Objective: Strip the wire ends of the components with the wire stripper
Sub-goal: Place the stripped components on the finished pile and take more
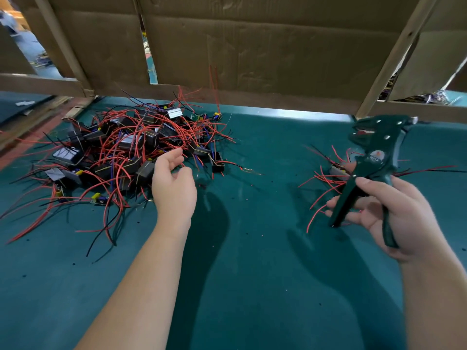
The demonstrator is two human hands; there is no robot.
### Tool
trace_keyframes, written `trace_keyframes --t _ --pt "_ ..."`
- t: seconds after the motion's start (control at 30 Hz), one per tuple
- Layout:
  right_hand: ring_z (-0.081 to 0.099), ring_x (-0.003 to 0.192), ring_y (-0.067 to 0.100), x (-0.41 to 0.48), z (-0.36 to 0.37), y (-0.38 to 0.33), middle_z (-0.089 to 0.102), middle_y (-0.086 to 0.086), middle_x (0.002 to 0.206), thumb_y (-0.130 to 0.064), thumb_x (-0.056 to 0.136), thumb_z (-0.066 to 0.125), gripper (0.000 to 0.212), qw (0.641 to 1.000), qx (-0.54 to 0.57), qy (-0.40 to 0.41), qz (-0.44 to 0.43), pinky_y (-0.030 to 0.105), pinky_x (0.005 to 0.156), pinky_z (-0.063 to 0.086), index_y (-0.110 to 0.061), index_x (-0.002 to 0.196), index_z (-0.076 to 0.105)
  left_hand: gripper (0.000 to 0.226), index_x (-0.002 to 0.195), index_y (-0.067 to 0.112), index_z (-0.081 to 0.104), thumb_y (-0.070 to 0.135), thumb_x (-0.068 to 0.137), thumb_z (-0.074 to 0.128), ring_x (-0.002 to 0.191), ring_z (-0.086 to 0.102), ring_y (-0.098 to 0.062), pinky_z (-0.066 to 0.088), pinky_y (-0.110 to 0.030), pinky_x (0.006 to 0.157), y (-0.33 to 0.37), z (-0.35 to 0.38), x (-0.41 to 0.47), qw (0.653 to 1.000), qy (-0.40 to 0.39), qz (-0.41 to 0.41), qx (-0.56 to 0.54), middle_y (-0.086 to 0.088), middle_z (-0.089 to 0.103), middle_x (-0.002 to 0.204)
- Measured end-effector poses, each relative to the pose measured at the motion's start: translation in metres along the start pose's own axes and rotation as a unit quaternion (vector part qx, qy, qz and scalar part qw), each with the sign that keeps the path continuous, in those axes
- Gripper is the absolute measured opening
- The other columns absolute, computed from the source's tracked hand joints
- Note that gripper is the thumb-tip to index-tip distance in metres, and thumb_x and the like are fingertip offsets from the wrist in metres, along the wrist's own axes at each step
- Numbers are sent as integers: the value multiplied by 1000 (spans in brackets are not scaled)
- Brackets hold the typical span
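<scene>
Right of the large pile (121, 152) of black wired components, well apart from it: wire stripper (371, 162), dark green, raised off the green table mat (252, 261), head pointing up and away, handles spread. Held in right hand (394, 218), one handle against the palm, fingers curled round the other, thumb on top. No wire seen in the jaws. Behind the stripper, likewise right of the pile: small cluster (336, 173) of components lying on the mat, red leads fanned out. Probably the finished lot, though lead ends too small to check for bare metal. At the pile's right edge: left hand (174, 188), fingers half curled, fingertips among the red wires, thumb apart below. Impossible to tell whether a wire is already pinched. Pile itself: many black blocks, a few small boards with yellow parts, red and black leads tangled and sticking out on all sides. Between pile and stripper, on the mat: scattered small specks (262, 234), possibly cut insulation. Beyond the pile: cardboard wall (252, 51) on wooden framing. Progress, as a judgement: early, with a handful set aside right of the pile and the bulk left to strip. Step in hand, as a judgement: fetching the next component from the pile for the stripper.
</scene>
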State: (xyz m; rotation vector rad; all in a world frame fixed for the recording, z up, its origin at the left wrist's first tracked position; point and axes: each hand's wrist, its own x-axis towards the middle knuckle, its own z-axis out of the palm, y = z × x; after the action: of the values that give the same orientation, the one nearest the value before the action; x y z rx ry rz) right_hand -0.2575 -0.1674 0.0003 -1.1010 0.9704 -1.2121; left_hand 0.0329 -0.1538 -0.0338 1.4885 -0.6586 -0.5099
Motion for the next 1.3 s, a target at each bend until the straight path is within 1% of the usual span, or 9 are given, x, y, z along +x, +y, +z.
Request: trace_keyframes --t 0.13,0.27,0.33,0.43,0.63,0.83,0.9,1.13,1.3 --pt "65 65 40 3 17 6 54 20 83 -18 72 59 46 998 15 -37 54 57 59 56 0 114 55 46 125 30 56 5 88 45 110 48 -26 37 -37 99 -6 -1 -3 964 -88 121 221 -1 53 119" --pt "66 69 40 4 27 13 53 18 87 -21 68 65 49 995 -6 -33 91 59 63 56 0 110 51 39 133 22 57 23 96 45 118 49 -33 38 -39 103 -12 3 -4 930 -130 99 331 -6 56 131" --pt "66 70 41 5 27 16 54 13 84 -15 76 66 30 996 -11 -13 89 62 66 56 -3 98 50 37 129 19 61 24 96 46 103 60 -30 49 -39 92 -12 2 -3 949 -108 90 283 -9 66 117" --pt "66 73 41 6 23 19 50 14 86 -7 90 59 13 997 -2 27 73 65 69 54 -5 96 46 26 113 24 70 27 93 53 77 60 4 42 -8 67 -9 0 2 982 -59 69 163 15 68 87" --pt "66 72 42 -1 28 15 49 20 102 -17 70 64 72 996 59 -10 64 58 61 55 5 133 36 29 71 23 77 20 82 50 61 49 -7 37 -17 58 8 -9 2 985 -80 75 -133 7 63 63" --pt "65 69 42 -8 36 16 54 20 124 -14 74 56 60 991 94 -64 77 57 61 55 14 126 44 54 92 8 78 53 67 63 65 55 -16 45 -26 62 15 -32 9 814 -463 -117 -331 -5 68 72" --pt "65 69 42 -9 37 16 55 21 118 -13 75 55 61 990 94 -73 82 57 61 55 15 128 42 57 102 12 76 54 67 61 67 57 -16 46 -24 60 16 -32 9 829 -466 -111 -290 -6 72 82" --pt "64 68 41 -11 40 16 53 19 110 -13 74 54 62 988 93 -84 93 55 60 55 12 130 43 25 100 17 63 13 99 38 69 65 -10 48 -20 61 14 -13 9 961 -216 -60 -161 1 71 75" --pt "63 69 42 -11 41 16 53 20 113 -13 75 53 59 987 88 -88 99 59 63 56 10 129 46 25 116 31 59 26 92 53 98 60 -4 47 -30 96 -1 -16 25 995 -99 -30 11 5 66 112"
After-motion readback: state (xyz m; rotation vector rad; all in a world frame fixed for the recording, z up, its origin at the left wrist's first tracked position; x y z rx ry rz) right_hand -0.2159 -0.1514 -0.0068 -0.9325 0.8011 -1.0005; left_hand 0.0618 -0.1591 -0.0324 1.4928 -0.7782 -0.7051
